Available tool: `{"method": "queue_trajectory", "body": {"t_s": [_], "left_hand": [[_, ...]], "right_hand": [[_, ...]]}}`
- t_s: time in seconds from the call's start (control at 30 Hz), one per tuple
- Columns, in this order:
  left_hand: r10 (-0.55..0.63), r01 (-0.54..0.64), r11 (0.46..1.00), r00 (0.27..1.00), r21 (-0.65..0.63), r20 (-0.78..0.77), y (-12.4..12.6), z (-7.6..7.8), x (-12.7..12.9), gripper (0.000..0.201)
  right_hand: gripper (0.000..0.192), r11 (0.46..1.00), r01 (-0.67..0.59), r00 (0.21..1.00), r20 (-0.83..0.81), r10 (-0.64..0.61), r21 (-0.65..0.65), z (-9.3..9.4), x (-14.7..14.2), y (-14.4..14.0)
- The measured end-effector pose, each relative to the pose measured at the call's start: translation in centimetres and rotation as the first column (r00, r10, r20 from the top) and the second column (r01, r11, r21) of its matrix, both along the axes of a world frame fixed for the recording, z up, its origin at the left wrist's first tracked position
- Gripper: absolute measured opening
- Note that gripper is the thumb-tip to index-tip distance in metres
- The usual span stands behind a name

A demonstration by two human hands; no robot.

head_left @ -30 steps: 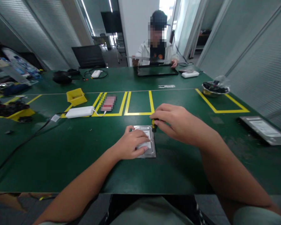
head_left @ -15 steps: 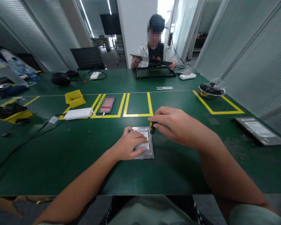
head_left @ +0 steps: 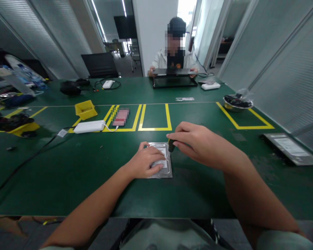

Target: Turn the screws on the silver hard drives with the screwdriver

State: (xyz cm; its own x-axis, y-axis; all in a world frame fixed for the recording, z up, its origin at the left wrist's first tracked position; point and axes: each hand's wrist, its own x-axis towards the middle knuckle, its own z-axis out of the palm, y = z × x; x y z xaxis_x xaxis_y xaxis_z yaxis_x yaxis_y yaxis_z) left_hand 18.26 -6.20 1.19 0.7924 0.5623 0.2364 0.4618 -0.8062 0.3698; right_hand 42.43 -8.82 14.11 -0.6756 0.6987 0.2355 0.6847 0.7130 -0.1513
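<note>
Left hand [head_left: 146,160] flat on the hard drive [head_left: 163,163], pinning it near the desk [head_left: 67,180] edge; right hand [head_left: 198,144] pinches a screwdriver [head_left: 171,146] at its far-right corner — best kept upright, pressing firmly.

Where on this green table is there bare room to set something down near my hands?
Bare green lies left of the hard drive, between your left hand and the black cable. More lies to the right, between your right hand and the grey flat panel. The yellow-taped box ahead is bare. The far left edge is crowded with clutter.
</note>
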Motion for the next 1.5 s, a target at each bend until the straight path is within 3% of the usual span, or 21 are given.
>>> {"method": "queue_trajectory", "body": {"t_s": [0.8, 1.33, 1.5], "left_hand": [[0.011, -0.010, 1.000, 0.999, 0.025, -0.035, -0.2, 0.0, 0.1, 0.030], [0.005, -0.005, 1.000, 0.999, 0.021, -0.037, -0.4, 0.2, 0.1, 0.029], [0.006, -0.005, 1.000, 0.999, 0.025, -0.035, -0.4, 0.1, 0.1, 0.029]], "right_hand": [[0.025, 0.992, 0.107, 0.993, 0.052, -0.110, 0.061, -0.5, -0.5, 0.9], [0.026, 0.998, -0.056, 0.994, -0.096, 0.055, -0.016, -0.5, 0.0, 1.2], [0.015, 0.999, -0.045, 0.992, -0.121, 0.044, -0.011, -0.6, -0.3, 1.1]]}}
